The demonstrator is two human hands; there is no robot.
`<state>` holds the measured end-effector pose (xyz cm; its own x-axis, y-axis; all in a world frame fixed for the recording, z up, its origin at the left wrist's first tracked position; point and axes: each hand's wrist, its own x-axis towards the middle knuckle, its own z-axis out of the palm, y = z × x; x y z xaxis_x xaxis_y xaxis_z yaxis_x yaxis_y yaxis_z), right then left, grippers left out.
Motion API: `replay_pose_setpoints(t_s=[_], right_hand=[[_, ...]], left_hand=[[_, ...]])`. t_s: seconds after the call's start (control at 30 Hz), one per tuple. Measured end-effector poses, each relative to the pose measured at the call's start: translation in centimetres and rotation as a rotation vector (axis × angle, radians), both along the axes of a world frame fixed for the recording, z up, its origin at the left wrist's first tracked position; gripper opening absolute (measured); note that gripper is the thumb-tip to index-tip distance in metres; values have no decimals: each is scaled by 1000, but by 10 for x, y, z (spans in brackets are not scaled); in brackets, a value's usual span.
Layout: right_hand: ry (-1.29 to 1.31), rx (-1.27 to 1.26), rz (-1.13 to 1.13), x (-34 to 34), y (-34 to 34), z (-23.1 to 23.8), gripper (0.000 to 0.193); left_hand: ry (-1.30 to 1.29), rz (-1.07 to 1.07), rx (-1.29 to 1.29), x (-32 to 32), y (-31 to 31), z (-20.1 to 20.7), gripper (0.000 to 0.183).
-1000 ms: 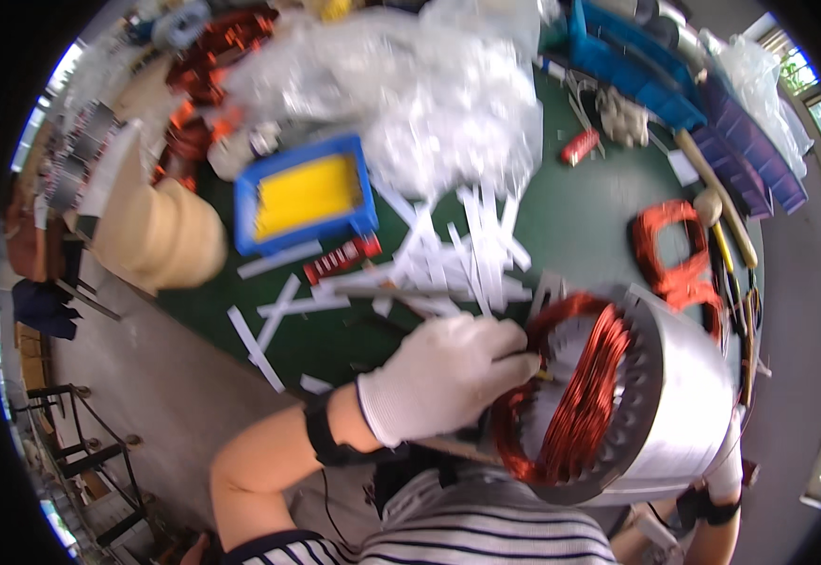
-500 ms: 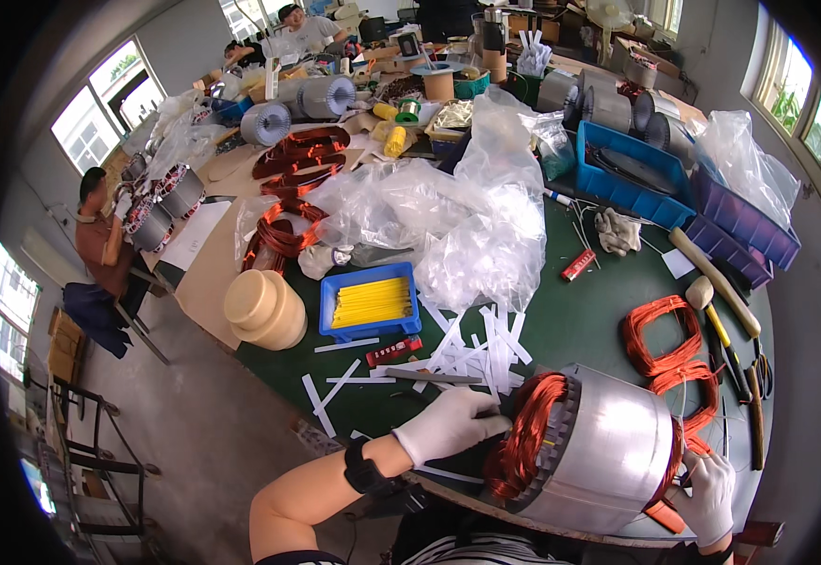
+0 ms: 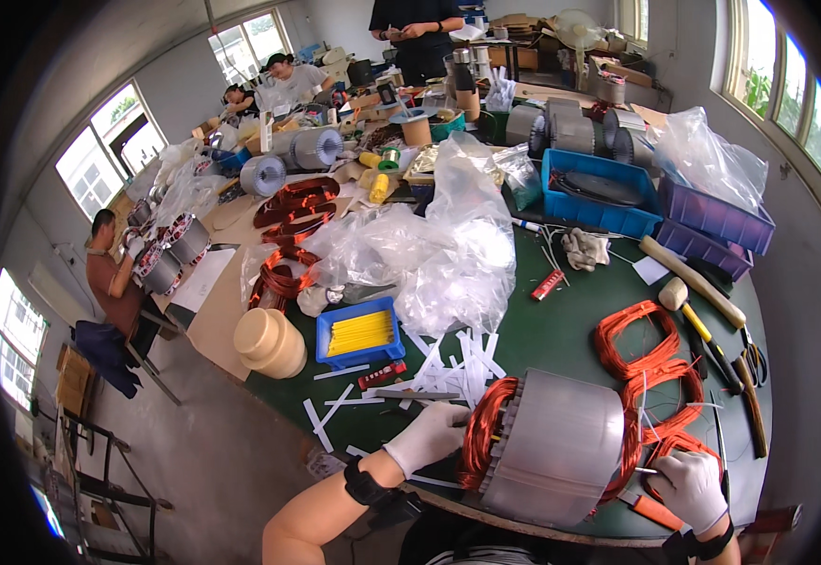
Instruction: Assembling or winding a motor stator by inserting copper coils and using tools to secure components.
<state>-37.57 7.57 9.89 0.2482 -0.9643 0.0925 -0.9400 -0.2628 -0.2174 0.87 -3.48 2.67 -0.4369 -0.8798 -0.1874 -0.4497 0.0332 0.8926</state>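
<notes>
Stator (image 3: 553, 457), ribbed grey cylinder, copper windings bulging both ends, left hand (image 3: 426, 436) and right hand (image 3: 691, 487) gripping them.

Bare green table (image 3: 561, 330) beyond the stator (image 3: 552, 457) — paper strips (image 3: 457, 367) left, copper coils (image 3: 650, 367) right.

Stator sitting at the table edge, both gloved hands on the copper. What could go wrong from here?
1. The stator lies on its side close to the green table edge; it could roll or slip off.
2. The left hand presses on the end windings; wires might bend or get nicked.
3. The right hand works among loose copper coils, which could snag.
</notes>
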Motion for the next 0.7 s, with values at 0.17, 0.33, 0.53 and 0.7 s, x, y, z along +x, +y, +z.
replay_pose_setpoints(t_s=[0.17,0.33,0.53,0.7], right_hand=[[6,74,50,-7,9,11,20],[16,104,64,-18,7,5,22],[-297,149,-103,-22,20,-5,34],[-322,184,-176,-16,17,-39,36]], left_hand=[[113,81,-52,0,18,3,21],[-259,212,-833,15,33,12,19],[-355,-188,-1090,-37,102,132,18],[35,-477,-1033,-186,110,59,32]])
